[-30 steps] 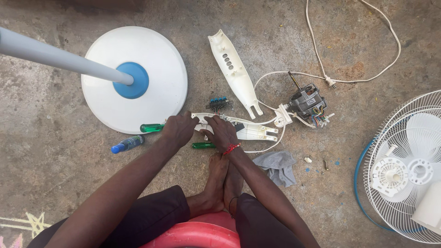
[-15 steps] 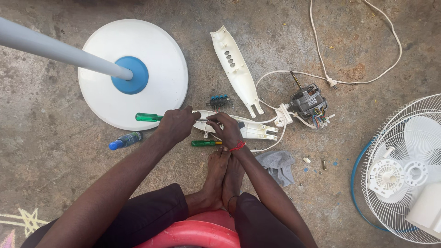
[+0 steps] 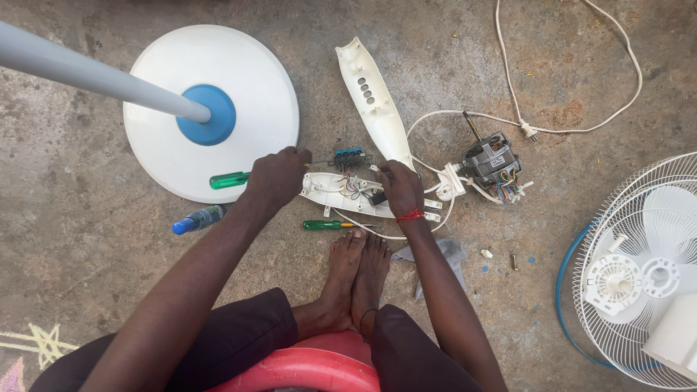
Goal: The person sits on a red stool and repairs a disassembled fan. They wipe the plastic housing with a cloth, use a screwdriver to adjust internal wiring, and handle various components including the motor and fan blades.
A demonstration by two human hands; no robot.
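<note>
My left hand (image 3: 274,178) grips a green-handled screwdriver (image 3: 231,179), its shaft pointing right toward a white fan control housing (image 3: 341,190) that lies open on the concrete with coloured wires inside. My right hand (image 3: 399,187) presses on the right end of that housing, fingers closed over it. A red thread circles my right wrist. A blue push-button switch block (image 3: 351,154) lies just above the housing. A second green screwdriver (image 3: 324,225) lies on the ground below the housing, in front of my bare feet (image 3: 356,279).
A round white fan base (image 3: 247,87) with a grey pole (image 3: 87,72) stands at the upper left. The white cover panel (image 3: 374,101), fan motor (image 3: 492,163), white power cord (image 3: 573,129), blue-capped bottle (image 3: 197,218), grey rag (image 3: 444,254) and fan grille with blades (image 3: 639,268) surround me.
My left hand has lifted the green screwdriver off the ground and brought its tip to the housing. My right hand has shifted to the housing's right end.
</note>
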